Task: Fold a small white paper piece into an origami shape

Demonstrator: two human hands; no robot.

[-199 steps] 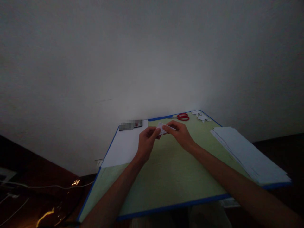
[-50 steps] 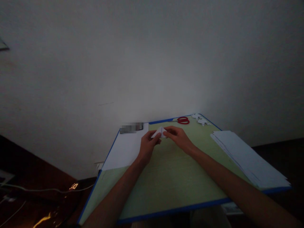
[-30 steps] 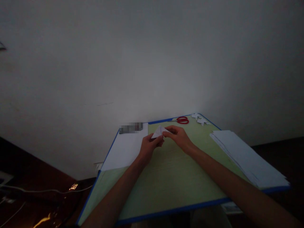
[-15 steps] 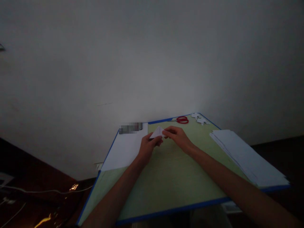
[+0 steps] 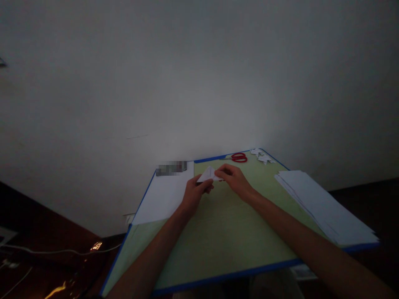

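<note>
A small piece of folded white paper (image 5: 208, 173), triangular in outline, is held between my two hands above the table. My left hand (image 5: 196, 191) grips its lower left part, with the thumb on the near face. The fingers of my right hand (image 5: 232, 177) pinch its right corner and hide that end. Beyond my right hand lies a pair of red-handled scissors (image 5: 239, 158). Several small folded white paper pieces (image 5: 264, 159) rest at the far right corner.
The pale green table (image 5: 230, 241) has a blue edge and stands against a grey wall (image 5: 199, 83). A white sheet (image 5: 158, 199) lies on the left, with a blurred-out dark object (image 5: 171, 168) on it. A stack of white paper (image 5: 324, 207) covers the right side.
My right fingers have shifted slightly to the right on the folded paper, and more of its right side shows. My left hand stays in nearly the same place.
</note>
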